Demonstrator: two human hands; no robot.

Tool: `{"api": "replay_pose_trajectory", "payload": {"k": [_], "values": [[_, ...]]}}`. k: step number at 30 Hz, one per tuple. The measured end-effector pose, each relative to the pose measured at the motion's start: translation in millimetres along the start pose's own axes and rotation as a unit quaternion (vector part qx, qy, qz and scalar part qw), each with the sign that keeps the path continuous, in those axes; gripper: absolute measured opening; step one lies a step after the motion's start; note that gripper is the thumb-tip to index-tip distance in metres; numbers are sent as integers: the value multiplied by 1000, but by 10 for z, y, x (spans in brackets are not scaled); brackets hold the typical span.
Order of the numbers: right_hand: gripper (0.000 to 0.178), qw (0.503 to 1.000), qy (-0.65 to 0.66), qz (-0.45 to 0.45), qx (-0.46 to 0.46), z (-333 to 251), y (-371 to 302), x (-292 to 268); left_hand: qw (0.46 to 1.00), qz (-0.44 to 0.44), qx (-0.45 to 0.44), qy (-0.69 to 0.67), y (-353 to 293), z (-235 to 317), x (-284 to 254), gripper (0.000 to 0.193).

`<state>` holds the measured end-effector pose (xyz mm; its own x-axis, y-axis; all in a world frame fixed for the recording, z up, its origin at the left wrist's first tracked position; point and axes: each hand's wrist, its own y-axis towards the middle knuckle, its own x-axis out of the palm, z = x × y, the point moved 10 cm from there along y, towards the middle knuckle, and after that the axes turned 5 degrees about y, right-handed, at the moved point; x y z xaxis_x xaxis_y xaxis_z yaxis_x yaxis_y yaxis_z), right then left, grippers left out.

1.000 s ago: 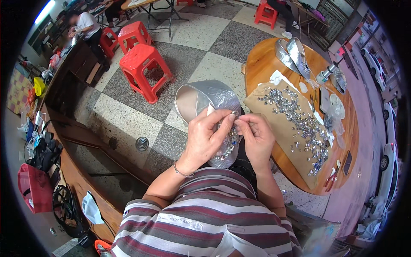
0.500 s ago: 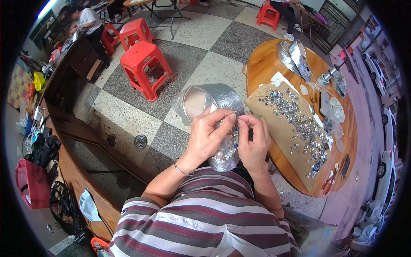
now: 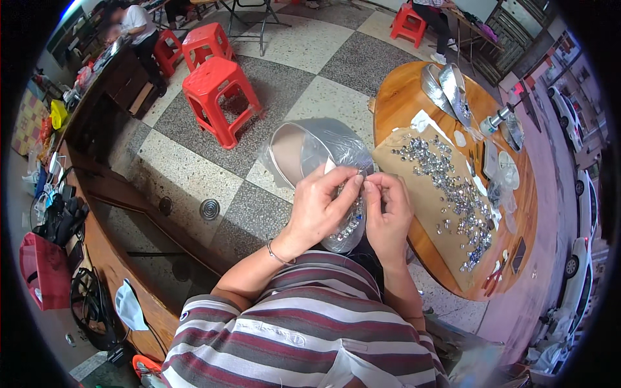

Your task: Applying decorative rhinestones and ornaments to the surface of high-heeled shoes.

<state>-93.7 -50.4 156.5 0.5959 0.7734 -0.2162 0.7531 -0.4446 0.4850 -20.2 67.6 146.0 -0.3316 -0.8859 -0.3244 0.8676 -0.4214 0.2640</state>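
A silver shoe upper, loosely covered in clear plastic film, lies over my lap with its pale lining showing on the left. Rhinestones and beads run along its near part, between my hands. My left hand is closed on the upper, its thumb and forefinger pinched together at the decorated part. Close beside those fingertips, my right hand is closed in a pinch too. Whatever sits between the right fingertips is too small to make out.
At right, a round wooden table bears brown paper with loose rhinestones, more silver uppers and red-handled pliers. Red stools stand ahead. A wooden desk is at left, with a face mask. People sit farther off.
Both hands and the upper have shifted very slightly to the right in the picture. The fingertips stay pinched close together, and the left hand covers a little more of the beads.
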Motion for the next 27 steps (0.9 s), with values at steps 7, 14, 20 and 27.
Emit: {"api": "replay_pose_trajectory", "payload": {"k": [7, 14, 20, 27], "values": [[10, 997, -59, -18, -47, -146, 60, -1, 998, -14, -41, -47, -3, -84, -17, 18], [11, 989, -96, -53, -99, -279, 100, 16, 998, -13, -27, -61, 16, -59, -26, 18], [9, 980, -145, -70, -116, -300, 95, 15, 999, -33, -24, -23, 24, -95, -8, 19], [8, 998, -38, 14, -48, -53, 14, -22, 996, -59, -29, -65, 33, -122, 67, 18]]}}
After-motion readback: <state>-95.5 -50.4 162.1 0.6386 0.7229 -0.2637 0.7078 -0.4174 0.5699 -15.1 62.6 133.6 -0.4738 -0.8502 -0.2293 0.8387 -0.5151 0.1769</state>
